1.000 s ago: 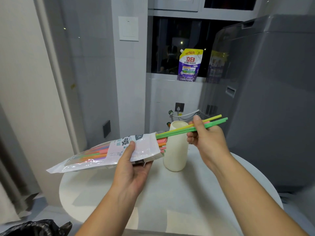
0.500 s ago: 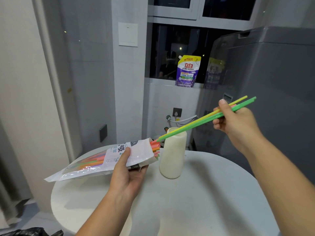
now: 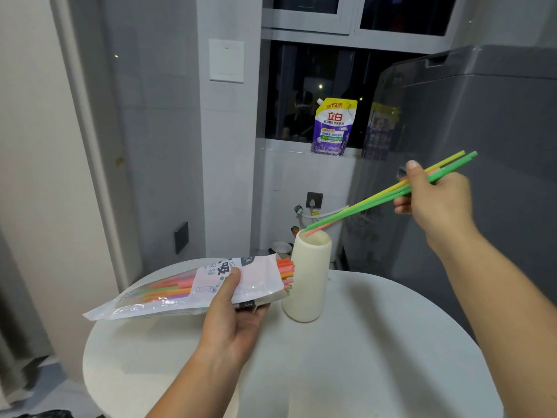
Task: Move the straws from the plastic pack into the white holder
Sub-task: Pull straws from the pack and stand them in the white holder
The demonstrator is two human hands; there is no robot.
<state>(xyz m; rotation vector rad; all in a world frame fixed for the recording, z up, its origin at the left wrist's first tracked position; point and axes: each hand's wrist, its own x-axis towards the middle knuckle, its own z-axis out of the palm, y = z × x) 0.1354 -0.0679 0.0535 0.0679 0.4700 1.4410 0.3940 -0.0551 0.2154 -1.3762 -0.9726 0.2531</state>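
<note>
Left hand [image 3: 232, 324] grips clear plastic pack of coloured straws [image 3: 193, 289] above round white surface [image 3: 376, 351]. Cream-white cylindrical holder [image 3: 307, 279] just beyond. Right hand [image 3: 437, 200] fingers pinch green, yellow, pink straw bunch [image 3: 367, 203], tips at holder mouth. Tilt steeper, then release.

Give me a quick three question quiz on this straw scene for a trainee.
1. Which colours are the straws in the right hand? A) green, yellow, pink B) blue, white C) black, red
2. True or false: the left hand grips the pack.
3. Fill in: the held straws' lower tips sit at the ___ of the holder.
Key: 1 A. 2 True. 3 top.
</note>
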